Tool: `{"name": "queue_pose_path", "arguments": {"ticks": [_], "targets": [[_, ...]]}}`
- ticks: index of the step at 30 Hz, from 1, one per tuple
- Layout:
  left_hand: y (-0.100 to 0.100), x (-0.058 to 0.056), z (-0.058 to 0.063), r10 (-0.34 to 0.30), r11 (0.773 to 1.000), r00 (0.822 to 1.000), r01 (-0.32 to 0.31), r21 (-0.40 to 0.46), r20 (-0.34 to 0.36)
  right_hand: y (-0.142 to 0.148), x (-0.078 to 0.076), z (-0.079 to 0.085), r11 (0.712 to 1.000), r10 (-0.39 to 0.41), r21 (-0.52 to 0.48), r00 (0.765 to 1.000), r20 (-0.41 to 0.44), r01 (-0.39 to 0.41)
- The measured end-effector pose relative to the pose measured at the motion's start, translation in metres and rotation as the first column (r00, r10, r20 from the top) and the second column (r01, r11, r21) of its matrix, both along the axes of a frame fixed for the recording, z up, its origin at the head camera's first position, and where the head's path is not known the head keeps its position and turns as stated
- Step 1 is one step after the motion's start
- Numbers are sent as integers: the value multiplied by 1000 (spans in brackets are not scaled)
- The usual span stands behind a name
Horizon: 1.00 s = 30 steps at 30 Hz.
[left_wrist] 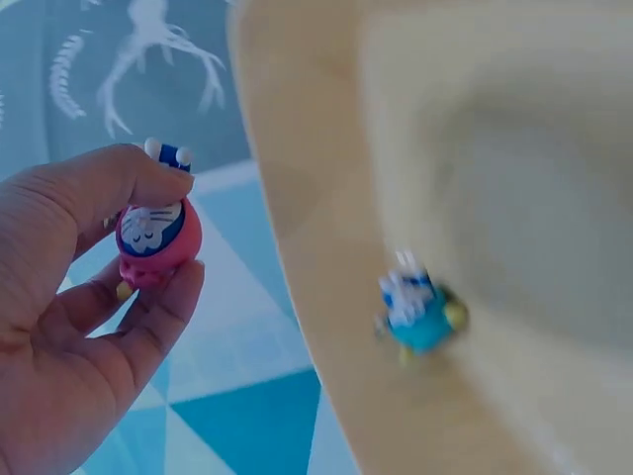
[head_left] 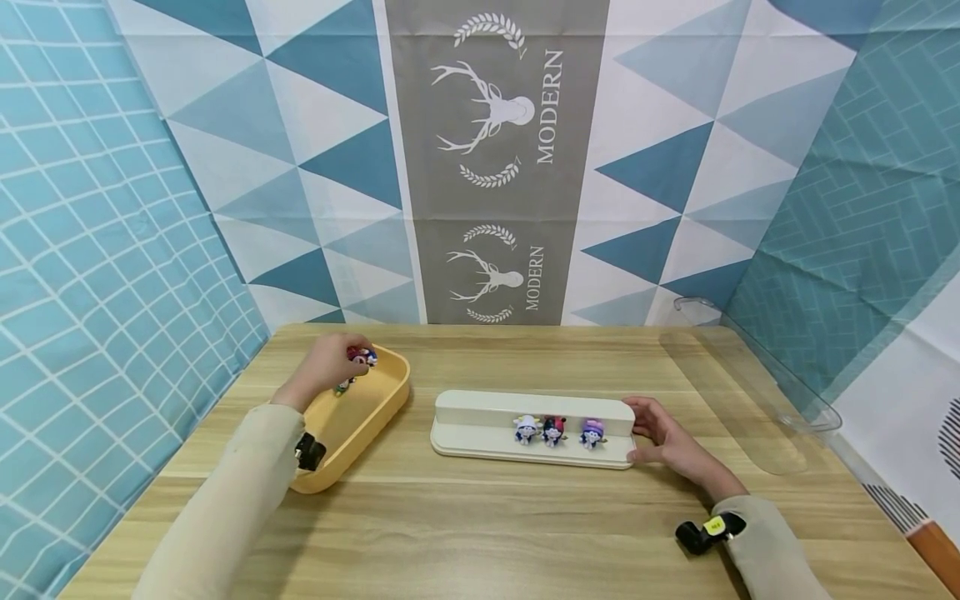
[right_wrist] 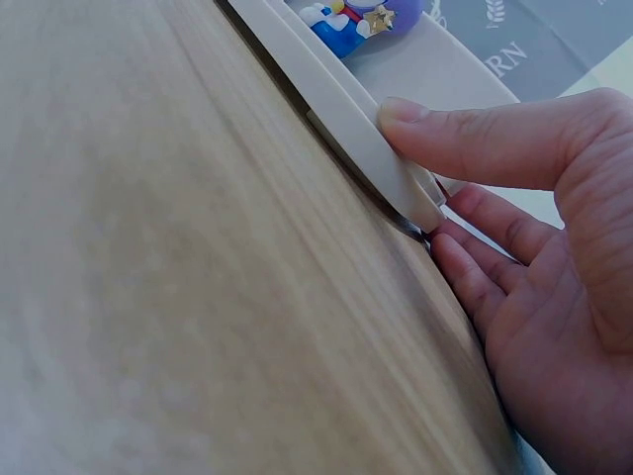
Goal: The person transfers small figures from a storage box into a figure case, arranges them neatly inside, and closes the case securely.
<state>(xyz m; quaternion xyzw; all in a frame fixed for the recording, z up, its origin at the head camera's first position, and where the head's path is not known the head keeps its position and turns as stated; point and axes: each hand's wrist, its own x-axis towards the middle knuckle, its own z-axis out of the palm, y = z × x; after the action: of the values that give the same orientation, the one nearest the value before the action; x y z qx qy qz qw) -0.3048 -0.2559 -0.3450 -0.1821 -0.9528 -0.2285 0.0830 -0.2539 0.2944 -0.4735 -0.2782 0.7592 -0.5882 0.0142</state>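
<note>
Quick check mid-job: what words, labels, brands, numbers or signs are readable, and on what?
"MODERN", upper part of the grey panel
"MODERN", lower down the same panel
"RN", on the grey backdrop in the right wrist view; rest not visible
Yellow label on the right wrist's device: marked, too small to read
Cream stand, yellow tray, toy figures: no readable text

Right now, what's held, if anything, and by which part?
Left hand pinches a pink-and-blue figurine across its rounded pink part. Right hand grips the cream stand at its right end.
</note>
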Motion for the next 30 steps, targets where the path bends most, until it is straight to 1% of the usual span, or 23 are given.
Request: {"name": "queue_pose_path", "arguments": {"ticks": [3, 5, 9, 11, 13, 16, 18, 20, 24, 26, 28, 30], "targets": [[8, 2, 4, -12, 998, 999, 10, 69, 30, 0, 0, 0, 1000, 0, 0, 1000, 0, 0], [14, 4, 6, -18, 992, 998, 11, 128, 53, 0, 0, 0, 1000, -1, 1, 1000, 2, 1], [25, 9, 11, -23, 971, 992, -8, 239, 126, 0, 1, 1, 1000, -4, 4, 1000, 9, 4], [30, 10, 12, -34, 952, 986, -19, 305, 165, 0, 1, 1, 1000, -7, 7, 1000, 16, 7], [36, 11, 12, -56, 928, 979, -22, 373, 198, 0, 1, 1, 1000, -9, 8, 1000, 19, 9], [44, 12, 11, -109, 878, 969, -11, 478, 223, 0, 1, 1, 1000, -8, 7, 1000, 18, 8], [50, 14, 10, -141, 850, 963, -2, 527, 231, 0, 0, 1, 1000, -4, 4, 1000, 14, 4], [58, 17, 10, -166, 827, 958, 7, 562, 233, 0, 0, 1, 1000, -2, 3, 1000, 13, 2], [77, 25, 12, -210, 789, 954, 37, 613, 212, 1, 0, 1, 1000, -5, 7, 1000, 17, 4], [86, 28, 12, -236, 765, 952, 58, 641, 195, 0, 0, 1, 1000, -4, 7, 1000, 13, 4], [95, 31, 12, -261, 737, 950, 80, 671, 174, 0, 0, 1, 1000, 0, 3, 1000, 7, 0], [104, 33, 11, -282, 699, 946, 88, 710, 161, 0, 0, 1, 1000, 3, 0, 1000, 1, -3]]}}
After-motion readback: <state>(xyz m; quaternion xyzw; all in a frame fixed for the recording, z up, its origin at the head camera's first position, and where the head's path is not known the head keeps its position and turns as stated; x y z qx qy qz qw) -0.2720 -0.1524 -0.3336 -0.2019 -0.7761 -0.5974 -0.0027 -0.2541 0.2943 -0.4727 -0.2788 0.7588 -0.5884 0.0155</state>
